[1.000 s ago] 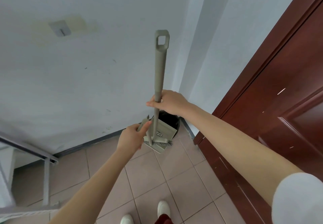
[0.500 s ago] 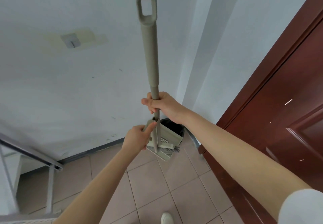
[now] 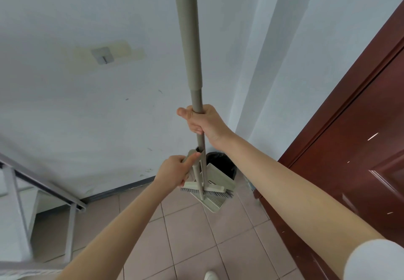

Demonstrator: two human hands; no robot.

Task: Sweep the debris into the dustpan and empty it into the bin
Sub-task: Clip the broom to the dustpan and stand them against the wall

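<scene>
My right hand (image 3: 202, 123) is closed around the thin lower section of a long grey-green broom handle (image 3: 189, 39), which runs up past the top edge of the view. The broom head (image 3: 205, 190), with grey bristles, hangs just above the beige dustpan (image 3: 220, 180). My left hand (image 3: 173, 170) grips the top of the dustpan's short upright handle, thumb pointing up along it. Behind the dustpan, in the corner, stands a bin (image 3: 223, 166) lined with a black bag. No debris is visible on the tiles.
A white wall fills the back, with a small metal hook plate (image 3: 102, 55) on it. A dark red wooden door (image 3: 360, 148) is at the right. A grey metal stair railing (image 3: 43, 187) is at the lower left. The floor is pinkish tile (image 3: 185, 236).
The broom has risen steadily out of the dustpan; its looped handle top has gone past the top edge. My right hand lifted with it, while my left hand kept hold of the dustpan handle.
</scene>
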